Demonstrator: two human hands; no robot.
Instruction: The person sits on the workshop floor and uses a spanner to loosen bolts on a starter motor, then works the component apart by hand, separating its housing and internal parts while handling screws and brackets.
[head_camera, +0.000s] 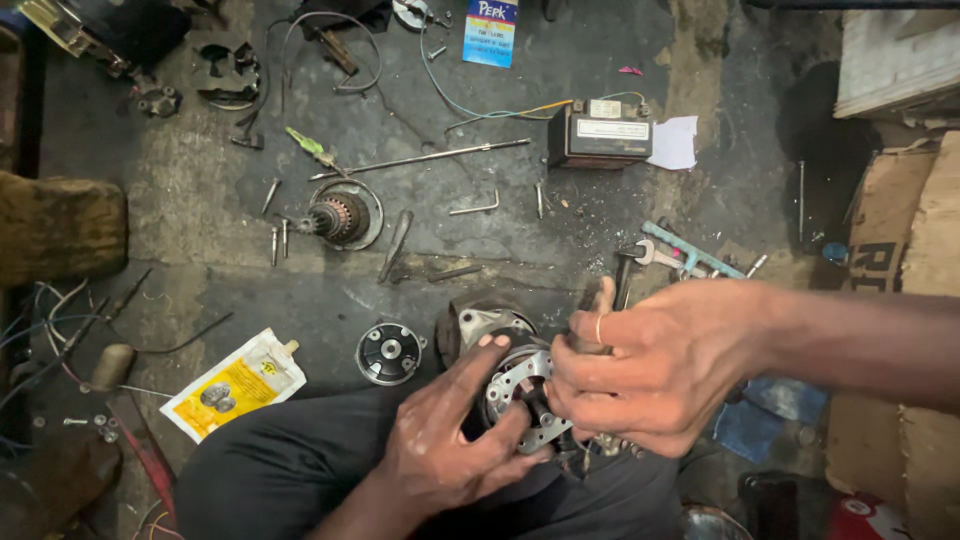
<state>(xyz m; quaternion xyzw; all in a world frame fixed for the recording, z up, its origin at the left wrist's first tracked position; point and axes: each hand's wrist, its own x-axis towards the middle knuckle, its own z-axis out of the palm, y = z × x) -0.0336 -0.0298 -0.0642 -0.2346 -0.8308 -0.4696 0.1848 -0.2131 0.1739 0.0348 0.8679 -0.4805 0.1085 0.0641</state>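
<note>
Quick count from the floor: one battery (600, 133) at about 1 o'clock, one long metal rod (420, 160) near 12, one armature (340, 216) at 11, one round black end cap (389, 352) around 8, one yellow-and-white pouch (238, 382) at 8, two hands at 5, left hand (450, 440), right hand (650, 370).

Flat yellow-and-white plastic pouch with a small spout (240, 383), lying on the floor at lower left; upright blue, white and red printed card packet (491, 31) at top centre; white rectangular label (612, 129) on the black box-shaped battery (599, 143); brown printed cardboard cartons (900, 225) stacked along the right edge.
</note>
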